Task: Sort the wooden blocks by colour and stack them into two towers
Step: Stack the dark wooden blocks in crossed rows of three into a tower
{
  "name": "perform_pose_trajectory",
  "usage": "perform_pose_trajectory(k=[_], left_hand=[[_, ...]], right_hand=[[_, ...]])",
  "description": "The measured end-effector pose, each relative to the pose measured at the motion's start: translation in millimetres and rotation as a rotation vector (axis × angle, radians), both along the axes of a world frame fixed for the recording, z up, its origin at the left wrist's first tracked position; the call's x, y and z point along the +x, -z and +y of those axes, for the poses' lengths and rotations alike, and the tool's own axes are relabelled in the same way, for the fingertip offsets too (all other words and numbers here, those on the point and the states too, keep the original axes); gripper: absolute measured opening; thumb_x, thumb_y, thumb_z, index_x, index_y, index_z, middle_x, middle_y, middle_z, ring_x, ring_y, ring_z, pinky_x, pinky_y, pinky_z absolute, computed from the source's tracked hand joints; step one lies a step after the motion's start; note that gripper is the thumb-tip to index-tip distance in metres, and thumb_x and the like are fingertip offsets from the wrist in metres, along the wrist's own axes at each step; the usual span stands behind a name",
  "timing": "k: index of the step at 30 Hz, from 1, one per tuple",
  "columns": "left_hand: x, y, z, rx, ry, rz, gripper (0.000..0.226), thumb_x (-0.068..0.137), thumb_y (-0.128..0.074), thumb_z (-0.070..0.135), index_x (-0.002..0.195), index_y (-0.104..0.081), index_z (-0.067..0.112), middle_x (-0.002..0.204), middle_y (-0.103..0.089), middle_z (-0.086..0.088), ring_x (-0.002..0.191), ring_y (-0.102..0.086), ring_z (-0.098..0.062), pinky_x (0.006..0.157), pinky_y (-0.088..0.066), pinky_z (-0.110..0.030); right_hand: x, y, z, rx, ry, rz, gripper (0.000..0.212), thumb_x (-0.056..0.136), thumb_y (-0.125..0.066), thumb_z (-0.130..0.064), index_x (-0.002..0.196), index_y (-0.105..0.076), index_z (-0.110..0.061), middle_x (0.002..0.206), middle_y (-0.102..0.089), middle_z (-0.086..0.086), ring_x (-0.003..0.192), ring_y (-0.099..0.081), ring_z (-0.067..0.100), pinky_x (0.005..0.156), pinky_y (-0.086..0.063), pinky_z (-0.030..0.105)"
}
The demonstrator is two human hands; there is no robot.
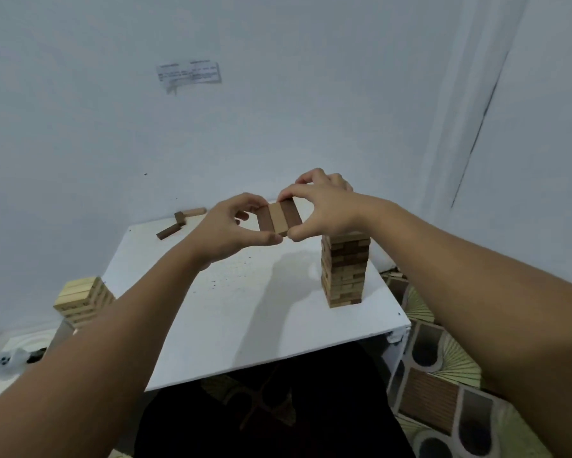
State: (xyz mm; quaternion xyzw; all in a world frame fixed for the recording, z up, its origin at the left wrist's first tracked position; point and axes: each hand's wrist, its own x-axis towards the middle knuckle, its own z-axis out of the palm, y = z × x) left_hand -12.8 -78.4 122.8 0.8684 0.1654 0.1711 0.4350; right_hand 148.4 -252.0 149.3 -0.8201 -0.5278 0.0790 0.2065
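Observation:
Both hands hold a flat row of three wooden blocks in the air above the white table; the row has a light block between darker ones. My left hand pinches its left end, my right hand pinches its right end. A tall tower of brown and tan blocks stands at the table's right, just below my right hand. A shorter tower of pale blocks stands at the table's left edge, partly hidden by my left forearm.
Three loose blocks lie at the table's far left corner by the wall. A white lidded container sits low at the left. A patterned mat covers the floor at the right. Dark clothing fills the space below the table's near edge.

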Motion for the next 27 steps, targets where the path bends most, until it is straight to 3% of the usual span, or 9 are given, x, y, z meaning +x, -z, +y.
perform_pose_trajectory(k=[7, 12, 18, 27], left_hand=[[54.1, 0.1, -37.6, 0.001, 0.095, 0.017, 0.050, 0.069, -0.096, 0.038, 0.112, -0.070, 0.035, 0.114, -0.066, 0.018, 0.115, -0.055, -0.014, 0.085, -0.043, -0.027], [74.0, 3.5, -49.8, 0.003, 0.111, 0.061, 0.049, 0.070, -0.095, 0.037, 0.112, -0.070, 0.035, 0.116, -0.065, 0.017, 0.116, -0.055, -0.013, 0.087, -0.044, -0.027], [82.5, 6.1, -53.3, -0.004, 0.112, 0.089, 0.046, 0.071, -0.094, 0.037, 0.111, -0.071, 0.034, 0.115, -0.066, 0.018, 0.114, -0.054, -0.013, 0.085, -0.043, -0.028], [86.9, 11.1, -56.0, -0.041, 0.114, 0.114, 0.049, 0.072, -0.094, 0.037, 0.115, -0.070, 0.033, 0.120, -0.066, 0.013, 0.114, -0.055, -0.009, 0.087, -0.041, -0.027]], right_hand=[[46.9, 3.1, -49.6, -0.036, 0.091, 0.168, 0.064, 0.075, -0.077, -0.051, 0.131, -0.048, -0.061, 0.143, -0.029, -0.012, 0.133, -0.022, 0.021, 0.101, -0.031, 0.043], [61.0, 8.1, -66.7, -0.042, 0.099, 0.259, 0.062, 0.078, -0.079, -0.046, 0.131, -0.050, -0.059, 0.144, -0.030, -0.009, 0.133, -0.022, 0.020, 0.096, -0.030, 0.042], [67.9, 12.2, -72.0, -0.037, 0.102, 0.317, 0.060, 0.078, -0.082, -0.045, 0.131, -0.054, -0.057, 0.146, -0.031, -0.004, 0.137, -0.027, 0.025, 0.110, -0.034, 0.046], [79.8, 20.7, -69.7, -0.059, 0.082, 0.407, 0.064, 0.074, -0.086, -0.047, 0.129, -0.055, -0.055, 0.143, -0.031, -0.004, 0.137, -0.033, 0.024, 0.110, -0.037, 0.044]])
